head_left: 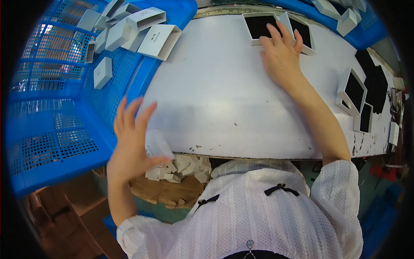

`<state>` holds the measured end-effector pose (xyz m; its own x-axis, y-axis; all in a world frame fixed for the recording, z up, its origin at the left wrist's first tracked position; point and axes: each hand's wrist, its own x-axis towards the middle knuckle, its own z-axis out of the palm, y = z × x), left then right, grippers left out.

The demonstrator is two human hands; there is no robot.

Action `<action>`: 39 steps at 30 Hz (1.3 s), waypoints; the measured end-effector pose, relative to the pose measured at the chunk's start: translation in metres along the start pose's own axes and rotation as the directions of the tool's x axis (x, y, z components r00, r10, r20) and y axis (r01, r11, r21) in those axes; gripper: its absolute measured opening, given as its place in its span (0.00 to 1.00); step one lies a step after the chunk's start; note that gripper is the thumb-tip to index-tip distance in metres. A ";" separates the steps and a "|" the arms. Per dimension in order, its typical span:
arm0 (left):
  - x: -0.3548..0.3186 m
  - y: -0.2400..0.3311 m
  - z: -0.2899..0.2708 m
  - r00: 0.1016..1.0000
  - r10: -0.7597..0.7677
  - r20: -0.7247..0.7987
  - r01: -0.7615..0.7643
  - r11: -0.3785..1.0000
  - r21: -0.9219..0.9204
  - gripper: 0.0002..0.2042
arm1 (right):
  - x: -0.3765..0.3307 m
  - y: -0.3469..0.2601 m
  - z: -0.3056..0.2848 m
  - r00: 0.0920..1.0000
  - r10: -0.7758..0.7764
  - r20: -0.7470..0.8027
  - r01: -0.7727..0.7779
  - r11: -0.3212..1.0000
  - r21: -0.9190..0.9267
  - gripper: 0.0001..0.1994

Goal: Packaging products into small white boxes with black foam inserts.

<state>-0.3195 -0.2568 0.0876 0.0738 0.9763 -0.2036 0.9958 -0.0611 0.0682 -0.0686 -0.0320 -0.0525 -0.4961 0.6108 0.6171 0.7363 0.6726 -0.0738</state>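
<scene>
A blue perforated plastic crate [64, 129] holds white cardboard sleeves. The left hand [129, 142] pinches a blurred white paper slip [158, 144], other fingers spread. The right hand [282, 54], fingers loosely spread, presses a black-lined white box tray [258, 26]; flat, steady pressure seems best.

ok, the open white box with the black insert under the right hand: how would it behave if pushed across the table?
The box looks like thin card, so probably light. It lies flat on the smooth white table, so it should slide rather than tip. The right hand has fingers on its edge; the open walls may flex if squeezed.
</scene>
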 end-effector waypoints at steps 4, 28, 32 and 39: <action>0.094 -0.049 0.000 0.980 0.104 -0.171 -0.062 0.970 0.233 0.50 | -0.001 -0.015 -0.005 0.989 -0.146 -0.017 0.146 0.989 0.014 0.05; 0.117 -0.004 0.097 0.890 0.175 -0.422 -0.349 0.857 -0.380 0.45 | -0.020 -0.052 -0.026 0.917 -0.181 0.357 -0.004 0.888 0.460 0.41; 0.111 0.011 0.099 0.870 0.219 -0.442 -0.404 0.831 -0.383 0.43 | -0.035 -0.044 -0.032 0.921 -0.208 0.331 -0.080 0.728 0.680 0.47; 0.095 0.012 0.099 0.880 0.258 -0.398 -0.427 0.797 -0.428 0.39 | -0.034 -0.051 -0.038 0.892 -0.329 0.311 -0.027 0.648 0.762 0.53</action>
<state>-0.2954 -0.1858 -0.0278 0.3001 0.9265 0.2270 0.7391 -0.3763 0.5588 -0.0721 -0.1028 -0.0398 -0.8274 0.4535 0.3314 0.1396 0.7375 -0.6607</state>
